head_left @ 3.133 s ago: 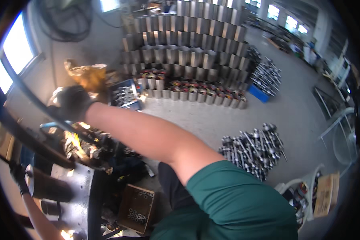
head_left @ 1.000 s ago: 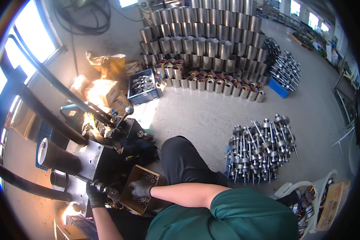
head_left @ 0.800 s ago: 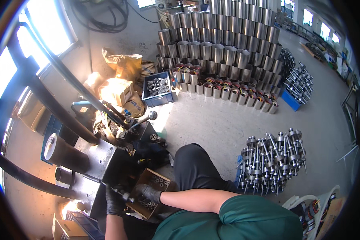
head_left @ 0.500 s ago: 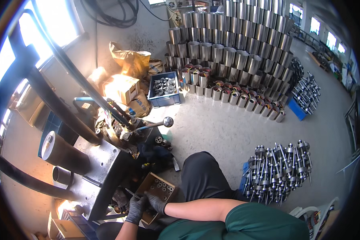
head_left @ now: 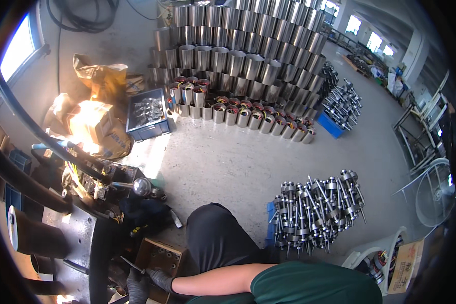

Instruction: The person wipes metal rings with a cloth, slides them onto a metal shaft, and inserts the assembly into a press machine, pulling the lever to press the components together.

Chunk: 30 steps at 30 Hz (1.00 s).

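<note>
A thin metal rod [head_left: 131, 264] slants up and to the left out of my two hands, at the lower left. My left hand [head_left: 137, 290], in a dark grey glove, is closed around its lower part. The gloved fingers of my right hand [head_left: 160, 279] are closed at the rod's lower end, touching the left hand; their exact grip is partly hidden. Just beyond my hands is an open cardboard box [head_left: 176, 249] with several small metal rings [head_left: 170, 257] on its bottom.
At my left stands a heavy press with a steel table [head_left: 78, 235] and a ball-ended lever [head_left: 142, 187]. Rotor shafts [head_left: 316, 210] are piled at my right. Steel cylinders [head_left: 236, 63] are stacked at the back, beside a blue crate [head_left: 149, 130] of metal parts. A white tub [head_left: 357, 257] stands lower right.
My view has swung to the right, so everything sits further left in it. My hands stay together by the box, with the rod still between them.
</note>
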Available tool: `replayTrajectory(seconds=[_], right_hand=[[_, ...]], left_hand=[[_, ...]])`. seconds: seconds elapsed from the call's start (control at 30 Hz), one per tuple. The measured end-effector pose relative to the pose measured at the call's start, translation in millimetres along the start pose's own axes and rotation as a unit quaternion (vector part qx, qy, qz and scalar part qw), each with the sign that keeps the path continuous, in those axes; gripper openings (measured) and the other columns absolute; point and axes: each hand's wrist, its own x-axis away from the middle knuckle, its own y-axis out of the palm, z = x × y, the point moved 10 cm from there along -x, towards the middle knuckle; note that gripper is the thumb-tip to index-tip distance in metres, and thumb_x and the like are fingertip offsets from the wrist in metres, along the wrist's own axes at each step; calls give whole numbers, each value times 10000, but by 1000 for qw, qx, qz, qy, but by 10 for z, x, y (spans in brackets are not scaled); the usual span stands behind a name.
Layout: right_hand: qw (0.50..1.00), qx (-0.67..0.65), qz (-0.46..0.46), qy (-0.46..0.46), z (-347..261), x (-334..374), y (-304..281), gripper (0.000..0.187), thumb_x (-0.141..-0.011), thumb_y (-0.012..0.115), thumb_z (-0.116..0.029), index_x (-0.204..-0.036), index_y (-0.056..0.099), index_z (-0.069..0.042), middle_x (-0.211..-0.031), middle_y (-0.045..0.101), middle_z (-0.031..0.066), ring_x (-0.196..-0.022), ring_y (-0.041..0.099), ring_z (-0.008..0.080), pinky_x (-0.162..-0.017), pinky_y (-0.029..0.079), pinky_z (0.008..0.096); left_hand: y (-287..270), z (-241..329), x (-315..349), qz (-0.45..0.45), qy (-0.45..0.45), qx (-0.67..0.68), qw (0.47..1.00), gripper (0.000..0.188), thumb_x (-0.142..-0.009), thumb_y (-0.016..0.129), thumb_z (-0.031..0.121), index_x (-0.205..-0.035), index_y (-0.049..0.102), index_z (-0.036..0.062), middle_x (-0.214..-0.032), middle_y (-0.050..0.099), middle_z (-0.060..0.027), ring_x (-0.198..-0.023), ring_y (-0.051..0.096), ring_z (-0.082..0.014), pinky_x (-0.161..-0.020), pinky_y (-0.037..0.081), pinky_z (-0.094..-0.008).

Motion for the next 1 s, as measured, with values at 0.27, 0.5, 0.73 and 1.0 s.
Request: replayTrajectory(seconds=[0.27, 0.5, 0.73, 1.0], right_hand=[[996, 87, 14, 32, -210, 219, -158, 470, -1031, 468, -470, -1115, 729, -88, -899, 732, 90, -867, 669, 224, -847, 476, 349], [995, 99, 8, -21, -36, 71, -71, 398, -1013, 518, -407, -1198, 700, -105, -1062, 739, 115, -1054, 675, 268, -941, 476, 366], [993, 116, -5, -7, 74, -2, -36, 362, -970, 513, -282, -1255, 620, -84, -1212, 664, 190, -1143, 617, 356, -939, 477, 410], [996, 88, 1, -9, 33, 34, -38, 432, -961, 524, -328, -1284, 607, -54, -1244, 657, 200, -1179, 596, 382, -992, 461, 410]], left_hand=[[123, 161, -71, -25, 4, -131, 991, 317, -863, 564, 5, -1180, 548, -7, -939, 685, -233, -878, 698, -332, -799, 539, -419], [180, 101, -85, -42, 36, -215, 975, 531, -851, 545, 46, -1376, 482, 0, -1131, 663, -279, -1080, 638, -460, -928, 508, -479], [231, -41, -126, -66, 14, -163, 984, 565, -874, 588, 74, -1423, 462, 18, -1207, 654, -254, -1135, 641, -399, -957, 505, -434], [201, -25, -100, -56, 17, -67, 996, 611, -888, 624, 87, -1468, 437, 38, -1270, 642, -231, -1180, 637, -352, -995, 496, -401]])
